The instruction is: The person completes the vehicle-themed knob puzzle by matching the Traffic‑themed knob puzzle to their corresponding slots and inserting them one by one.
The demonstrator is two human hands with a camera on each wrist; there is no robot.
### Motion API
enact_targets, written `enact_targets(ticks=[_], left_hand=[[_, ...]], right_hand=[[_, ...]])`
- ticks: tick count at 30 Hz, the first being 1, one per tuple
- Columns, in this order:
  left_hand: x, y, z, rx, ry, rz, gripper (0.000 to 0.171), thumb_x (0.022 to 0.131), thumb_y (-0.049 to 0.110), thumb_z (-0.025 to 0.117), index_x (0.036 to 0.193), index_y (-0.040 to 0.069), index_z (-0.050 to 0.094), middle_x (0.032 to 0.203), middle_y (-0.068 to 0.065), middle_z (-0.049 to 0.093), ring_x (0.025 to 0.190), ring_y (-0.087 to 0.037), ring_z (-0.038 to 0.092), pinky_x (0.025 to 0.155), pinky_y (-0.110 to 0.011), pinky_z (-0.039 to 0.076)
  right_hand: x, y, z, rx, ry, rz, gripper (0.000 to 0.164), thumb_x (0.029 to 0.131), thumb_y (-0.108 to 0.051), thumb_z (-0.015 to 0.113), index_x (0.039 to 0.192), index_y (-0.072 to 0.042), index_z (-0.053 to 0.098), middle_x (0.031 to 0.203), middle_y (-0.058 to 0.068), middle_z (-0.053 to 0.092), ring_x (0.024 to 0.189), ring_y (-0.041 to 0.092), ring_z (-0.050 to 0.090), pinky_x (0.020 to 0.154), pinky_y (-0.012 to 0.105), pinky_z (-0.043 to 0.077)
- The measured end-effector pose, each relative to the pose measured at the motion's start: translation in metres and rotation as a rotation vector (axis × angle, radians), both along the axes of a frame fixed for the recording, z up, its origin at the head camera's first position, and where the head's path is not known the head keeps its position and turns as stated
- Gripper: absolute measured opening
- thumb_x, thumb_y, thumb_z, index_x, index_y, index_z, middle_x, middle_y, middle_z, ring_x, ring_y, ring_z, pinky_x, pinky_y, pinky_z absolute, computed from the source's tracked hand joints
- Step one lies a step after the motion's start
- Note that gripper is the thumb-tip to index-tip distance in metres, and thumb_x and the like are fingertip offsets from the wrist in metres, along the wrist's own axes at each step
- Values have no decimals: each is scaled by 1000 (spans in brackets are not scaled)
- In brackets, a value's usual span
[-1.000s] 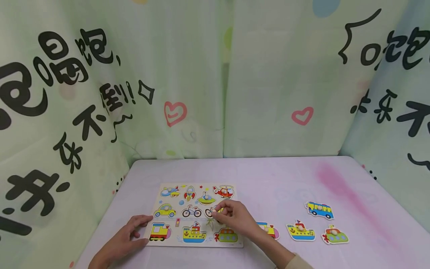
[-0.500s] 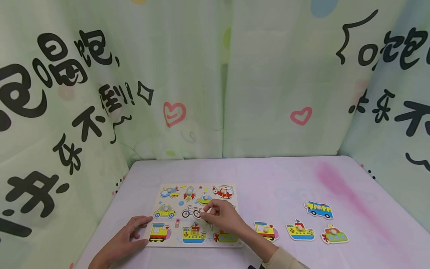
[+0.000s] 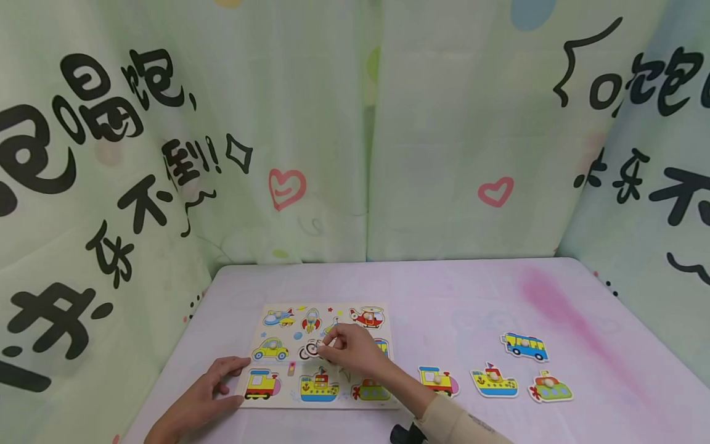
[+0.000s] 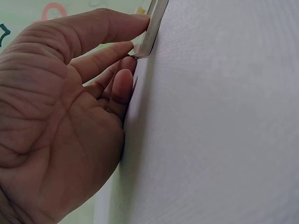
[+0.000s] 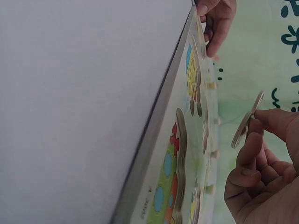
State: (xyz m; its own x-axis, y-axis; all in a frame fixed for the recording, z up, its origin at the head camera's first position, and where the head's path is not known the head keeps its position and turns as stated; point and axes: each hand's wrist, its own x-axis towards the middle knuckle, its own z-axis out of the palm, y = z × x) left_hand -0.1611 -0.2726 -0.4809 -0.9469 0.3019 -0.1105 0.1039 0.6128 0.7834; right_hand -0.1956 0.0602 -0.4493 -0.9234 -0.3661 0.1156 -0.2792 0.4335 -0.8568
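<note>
My right hand pinches a flat bicycle puzzle piece by thumb and finger, over the middle row of the puzzle board. Seen edge-on in the right wrist view, the bicycle piece is tilted and apart from the board. In the head view it overlaps the bicycle picture, and my fingers partly cover it. My left hand touches the board's left edge near the front corner with thumb and forefinger. In the left wrist view the left hand has its fingertips against the board's side.
Right of the board lie loose pieces: a train, a ship, a submarine and a bus. A car piece and a helicopter piece sit on the board. A patterned curtain surrounds the table.
My right hand has moved left across the board with the bicycle piece, from the bus picture to the bicycle picture. The left hand stays at the board's edge.
</note>
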Motion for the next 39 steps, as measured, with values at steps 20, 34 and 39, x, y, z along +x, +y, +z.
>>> enact_targets(ticks=[20, 34, 39], left_hand=[[0, -1, -1, 22, 19, -27, 69, 83, 14, 83, 144, 2, 53, 144, -21, 44, 94, -6, 47, 78, -20, 42], [-2, -2, -3, 37, -5, -23, 69, 83, 14, 83, 145, 3, 52, 144, -20, 45, 99, -8, 48, 80, -21, 44], [-2, -2, -2, 24, -6, -13, 70, 82, 14, 84, 145, 4, 52, 145, -19, 45, 99, -10, 49, 81, -21, 45]], right_hand=[[-19, -17, 5, 232, 51, 16, 15, 87, -22, 79, 82, -14, 68, 65, -6, 53, 62, 6, 46, 59, 22, 37], [-29, -22, -5, 339, 53, 0, 18, 87, -22, 81, 79, -16, 66, 67, -8, 56, 61, 5, 49, 60, 24, 40], [-28, -26, -4, 338, 45, -12, 17, 86, -23, 81, 79, -17, 66, 69, -8, 56, 63, 6, 49, 59, 24, 38]])
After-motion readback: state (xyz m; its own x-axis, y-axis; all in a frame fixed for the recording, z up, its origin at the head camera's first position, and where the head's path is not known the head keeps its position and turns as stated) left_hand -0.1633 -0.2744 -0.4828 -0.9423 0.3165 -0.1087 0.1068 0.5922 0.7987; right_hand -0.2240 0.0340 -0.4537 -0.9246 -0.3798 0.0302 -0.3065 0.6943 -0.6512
